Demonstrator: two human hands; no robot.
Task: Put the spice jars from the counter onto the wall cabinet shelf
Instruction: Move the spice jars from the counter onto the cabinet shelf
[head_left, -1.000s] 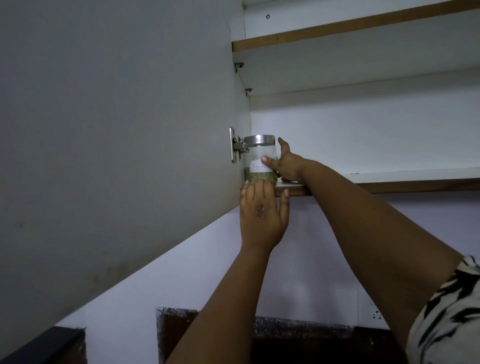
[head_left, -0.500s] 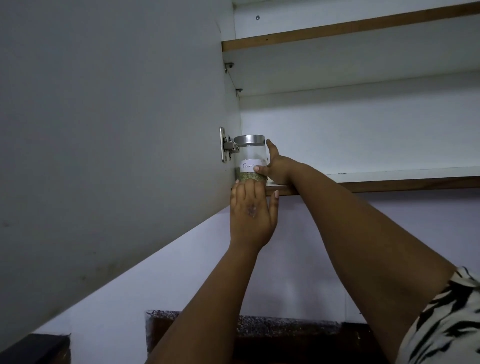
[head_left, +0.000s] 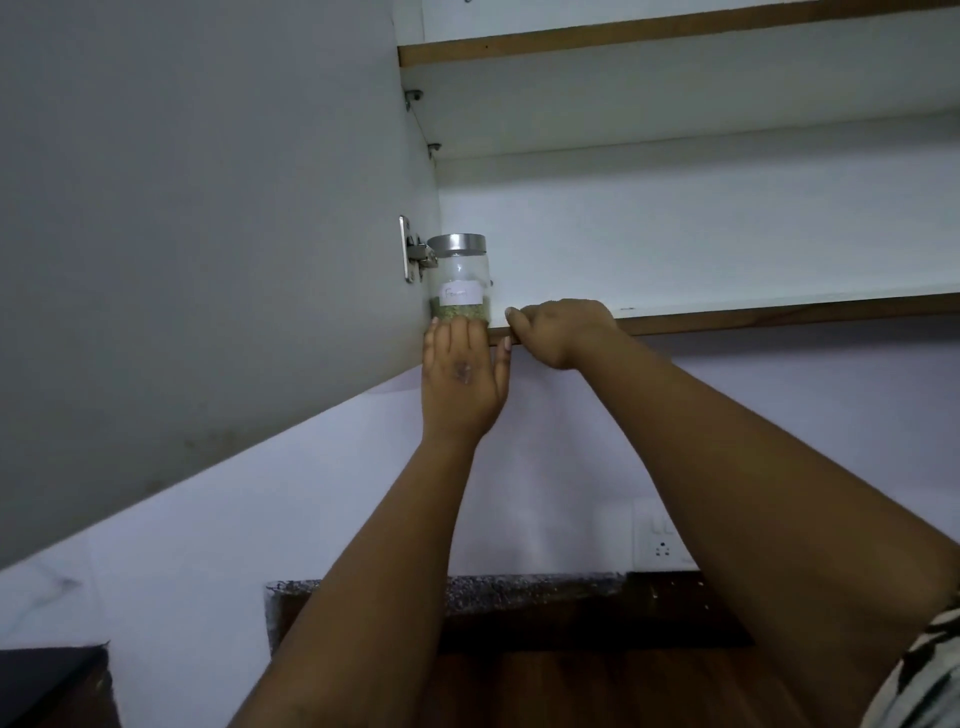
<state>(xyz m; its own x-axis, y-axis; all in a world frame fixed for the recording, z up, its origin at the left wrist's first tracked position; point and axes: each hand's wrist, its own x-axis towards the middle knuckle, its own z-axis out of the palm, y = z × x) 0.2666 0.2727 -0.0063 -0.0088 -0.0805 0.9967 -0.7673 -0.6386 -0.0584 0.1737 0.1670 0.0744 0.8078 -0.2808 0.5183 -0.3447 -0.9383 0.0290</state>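
A glass spice jar (head_left: 460, 280) with a silver lid, a white label and green herbs at its bottom stands upright at the far left end of the lower cabinet shelf (head_left: 779, 313), beside the door hinge. My left hand (head_left: 462, 379) is raised flat just below the jar, its fingertips against the shelf's front edge, holding nothing. My right hand (head_left: 561, 332) is off the jar and to its right. Its fingers are loosely curled over the shelf edge with the thumb underneath, and it holds nothing.
The open cabinet door (head_left: 208, 208) fills the left side, with its metal hinge (head_left: 415, 252) close to the jar. An upper shelf (head_left: 675, 39) runs above. Below are the white wall, a socket (head_left: 662, 540) and the speckled counter edge (head_left: 519, 587).
My right hand has let go of the jar and drawn back right to the shelf's front edge. The jar stands alone; my left hand stays under the shelf.
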